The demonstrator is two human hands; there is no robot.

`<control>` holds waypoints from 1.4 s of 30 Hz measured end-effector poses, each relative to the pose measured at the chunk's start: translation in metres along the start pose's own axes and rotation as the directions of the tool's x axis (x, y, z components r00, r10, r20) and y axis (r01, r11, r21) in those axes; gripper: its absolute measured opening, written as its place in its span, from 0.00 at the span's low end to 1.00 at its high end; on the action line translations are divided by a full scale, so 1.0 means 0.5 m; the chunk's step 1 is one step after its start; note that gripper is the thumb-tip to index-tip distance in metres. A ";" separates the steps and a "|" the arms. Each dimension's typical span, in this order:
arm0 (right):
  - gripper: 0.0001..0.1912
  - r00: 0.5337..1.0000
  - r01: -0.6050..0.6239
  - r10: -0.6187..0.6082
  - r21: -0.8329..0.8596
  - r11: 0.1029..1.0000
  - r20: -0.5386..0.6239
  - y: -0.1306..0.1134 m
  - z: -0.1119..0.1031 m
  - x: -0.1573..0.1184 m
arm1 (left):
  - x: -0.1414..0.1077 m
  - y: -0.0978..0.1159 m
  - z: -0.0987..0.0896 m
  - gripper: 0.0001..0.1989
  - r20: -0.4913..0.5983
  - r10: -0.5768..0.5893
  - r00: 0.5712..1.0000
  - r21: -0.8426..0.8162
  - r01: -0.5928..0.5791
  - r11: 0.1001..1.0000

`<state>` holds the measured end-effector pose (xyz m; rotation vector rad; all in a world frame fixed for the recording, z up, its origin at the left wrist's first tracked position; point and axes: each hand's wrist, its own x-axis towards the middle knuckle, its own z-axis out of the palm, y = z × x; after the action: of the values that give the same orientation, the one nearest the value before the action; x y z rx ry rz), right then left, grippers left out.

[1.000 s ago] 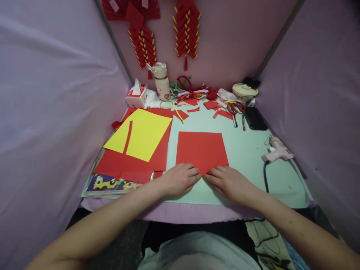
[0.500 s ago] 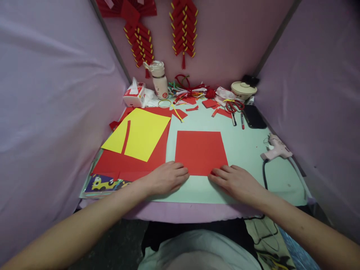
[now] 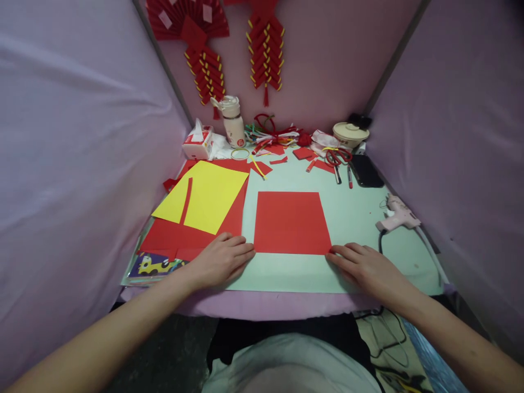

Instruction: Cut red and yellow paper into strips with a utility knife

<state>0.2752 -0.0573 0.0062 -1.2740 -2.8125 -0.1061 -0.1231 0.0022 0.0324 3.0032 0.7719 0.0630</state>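
left hand [image 3: 224, 255] and right hand [image 3: 366, 267] at the near corners of the red sheet [image 3: 292, 222]
it lies flat on the worktop [image 3: 286, 275], between and ahead of both hands, about equally near each, its near edge running crosswise; fingers loosely bent, tips touching the corners, no grip visible. yellow sheet [image 3: 213, 191] to its left.

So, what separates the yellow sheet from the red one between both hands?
In the head view, underlying red paper, then a strip of pale mat.

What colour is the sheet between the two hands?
Plain red: the sheet shows best in the current head view.
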 end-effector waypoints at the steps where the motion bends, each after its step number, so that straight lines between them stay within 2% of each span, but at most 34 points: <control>1: 0.18 1.000 -0.010 0.010 0.004 1.000 0.003 0.003 0.002 -0.007 | -0.001 0.000 0.001 0.18 0.002 -0.009 1.000 0.002 0.009 1.000; 10: 0.21 0.995 -0.095 0.096 0.072 0.993 -0.014 0.005 0.021 -0.032 | -0.011 0.014 0.001 0.19 0.021 -0.088 0.996 0.025 0.087 0.996; 16: 0.26 0.984 -0.162 0.170 0.132 0.978 -0.048 -0.007 0.030 -0.034 | -0.013 0.028 0.003 0.17 -0.011 -0.171 0.985 0.020 0.171 0.985; 19: 0.24 0.981 -0.161 0.180 0.207 0.965 -0.075 -0.016 0.015 -0.031 | 0.000 0.033 0.002 0.15 -0.072 -0.181 0.981 -0.013 0.180 0.984; 21: 0.22 0.972 -0.171 0.209 0.290 0.942 -0.105 -0.010 -0.005 -0.019 | 0.019 0.042 0.006 0.15 -0.177 -0.209 0.962 -0.028 0.207 0.978; 23: 0.21 0.945 -0.217 0.293 0.387 0.896 -0.146 0.020 -0.027 0.011 | 0.049 0.059 0.016 0.16 -0.281 -0.244 0.928 -0.057 0.238 0.970; 24: 0.20 0.918 -0.259 0.359 0.430 0.865 -0.169 0.045 -0.036 0.033 | 0.067 0.070 0.022 0.17 -0.302 -0.254 0.919 -0.082 0.241 0.967; 25: 0.18 0.885 -0.303 0.424 0.451 0.840 -0.194 0.077 -0.043 0.061 | 0.087 0.082 0.029 0.18 -0.283 -0.242 0.928 -0.107 0.221 0.969; 27: 0.13 0.823 -0.423 0.533 0.413 0.806 -0.198 0.155 -0.046 0.127 | 0.125 0.105 0.043 0.24 -0.133 -0.199 0.971 -0.147 0.180 0.973; 28: 0.12 0.795 -0.492 0.580 0.369 0.789 -0.181 0.197 -0.043 0.163 | 0.141 0.114 0.050 0.30 -0.045 -0.195 0.980 -0.164 0.185 0.969; 31: 0.18 0.757 -0.546 0.622 0.330 0.770 -0.199 0.302 -0.020 0.265 | 0.172 0.125 0.063 0.50 0.151 -0.213 0.965 -0.213 0.243 0.947; 33: 0.19 0.750 -0.545 0.622 0.323 0.774 -0.223 0.344 0.000 0.316 | 0.176 0.122 0.069 0.55 0.205 -0.223 0.953 -0.241 0.270 0.932; 37: 0.23 0.762 -0.523 0.600 0.316 0.792 -0.243 0.373 0.028 0.358 | 0.163 0.109 0.087 0.57 0.184 -0.191 0.964 -0.298 0.240 0.924; 39: 0.25 0.768 -0.546 0.611 0.302 0.782 -0.191 0.369 0.031 0.349 | 0.157 0.106 0.094 0.56 0.150 -0.176 0.973 -0.314 0.216 0.925; 42: 0.20 0.756 -0.611 0.649 0.266 0.745 -0.079 0.338 0.021 0.302 | 0.152 0.106 0.095 0.56 0.134 -0.163 0.977 -0.322 0.199 0.926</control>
<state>0.3024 0.1679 0.0141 -1.9615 -2.0265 0.1283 -0.0286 -0.0089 -0.0101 2.5834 0.9198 0.0260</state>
